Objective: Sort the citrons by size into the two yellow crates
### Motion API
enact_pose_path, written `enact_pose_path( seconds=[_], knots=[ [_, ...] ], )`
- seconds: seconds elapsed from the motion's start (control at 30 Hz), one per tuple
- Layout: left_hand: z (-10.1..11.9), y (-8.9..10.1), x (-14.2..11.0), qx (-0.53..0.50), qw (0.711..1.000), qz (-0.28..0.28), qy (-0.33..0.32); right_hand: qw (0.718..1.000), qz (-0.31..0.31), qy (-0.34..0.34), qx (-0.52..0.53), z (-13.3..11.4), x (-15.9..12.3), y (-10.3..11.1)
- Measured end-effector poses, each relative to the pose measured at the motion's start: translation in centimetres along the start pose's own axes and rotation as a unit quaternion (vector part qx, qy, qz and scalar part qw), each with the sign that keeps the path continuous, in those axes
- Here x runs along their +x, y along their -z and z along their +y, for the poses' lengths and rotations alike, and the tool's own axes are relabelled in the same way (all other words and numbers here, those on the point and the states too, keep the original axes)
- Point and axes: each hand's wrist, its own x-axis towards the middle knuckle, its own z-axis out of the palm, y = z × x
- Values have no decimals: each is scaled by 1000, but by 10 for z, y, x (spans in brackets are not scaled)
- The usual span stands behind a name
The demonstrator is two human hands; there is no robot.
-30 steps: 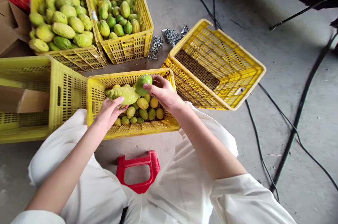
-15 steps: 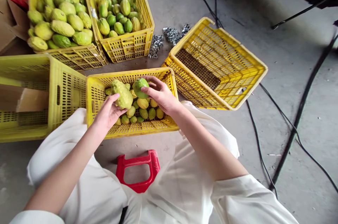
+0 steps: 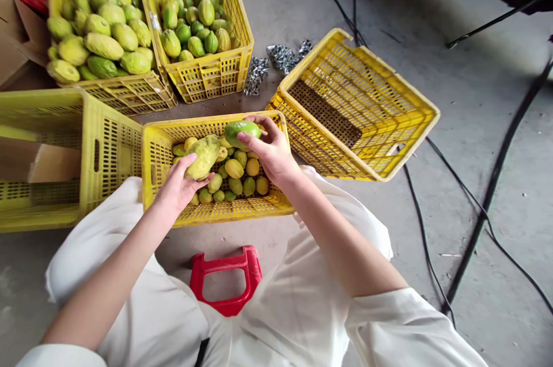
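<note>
Over the near yellow crate [image 3: 242, 216], my left hand [image 3: 177, 185] is closed round a large, lumpy yellow-green citrus fruit [image 3: 204, 156], its fingers and thumb on the lower side. To the right, my right hand [image 3: 272, 151] grips a smooth green citrus fruit [image 3: 242, 132] between thumb and fingers, its long side lying nearly level. The two fruits are close together near the crate's far half. Under them, several smaller yellow and green fruits [image 3: 234, 169] lie on the crate floor, partly hidden by my hands and the held fruits.
Two crates of larger fruits [image 3: 103, 44] and green fruits [image 3: 196, 30] stand at the far left. A tilted yellow crate [image 3: 358, 105] is at right, another crate [image 3: 110, 148] with cardboard at left. A red stool [image 3: 226, 280] shows between my legs; black cables [image 3: 484, 211] cross the floor.
Both held fruits have turned in my hands: the green one now shows its long side, and the yellow-green one leans the other way. My hands stay in nearly the same place.
</note>
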Motion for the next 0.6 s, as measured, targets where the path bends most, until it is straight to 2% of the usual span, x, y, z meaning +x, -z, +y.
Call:
enact_pose_path(
  seconds=[0.17,0.37,0.6],
  knots=[
    [0,1,-2,1,999,-48,-9,1000,-9,-6,18,0,-1,2],
    [1,2,3,6,999,-14,-31,1000,9,-1,14,5,2,6],
    [0,3,4,25,999,-26,-19,996,-82,18,-30,6,4,6]
  ],
)
